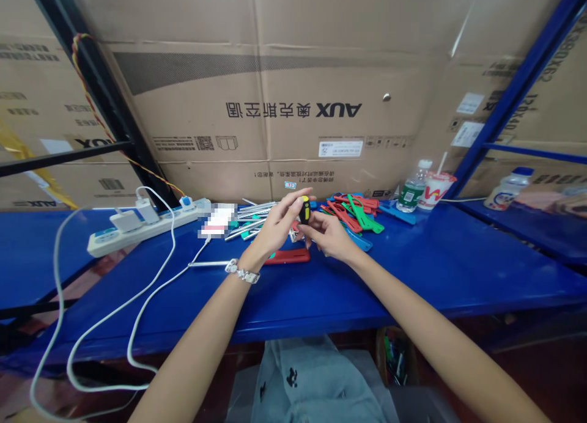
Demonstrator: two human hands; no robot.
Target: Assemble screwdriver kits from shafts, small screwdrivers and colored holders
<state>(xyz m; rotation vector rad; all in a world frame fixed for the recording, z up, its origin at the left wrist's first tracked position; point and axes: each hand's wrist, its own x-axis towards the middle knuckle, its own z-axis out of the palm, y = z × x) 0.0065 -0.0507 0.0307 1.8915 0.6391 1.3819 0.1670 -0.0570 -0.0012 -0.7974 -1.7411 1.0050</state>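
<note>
Forearms over blue bench; left hand closed on yellow-black tool; right hand alongside, grip unclear; tool work apparently underway, next move needing steady hold.

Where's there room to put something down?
Blue tabletop is bare right of the right hand, before the red-and-white cup, and between the long red plastic piece and front edge. Crowded around both hands: silver metal rods, red, green and blue plastic pieces.

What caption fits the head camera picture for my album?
Left hand holds a yellow-and-black object, right hand close by, above a blue table.
</note>
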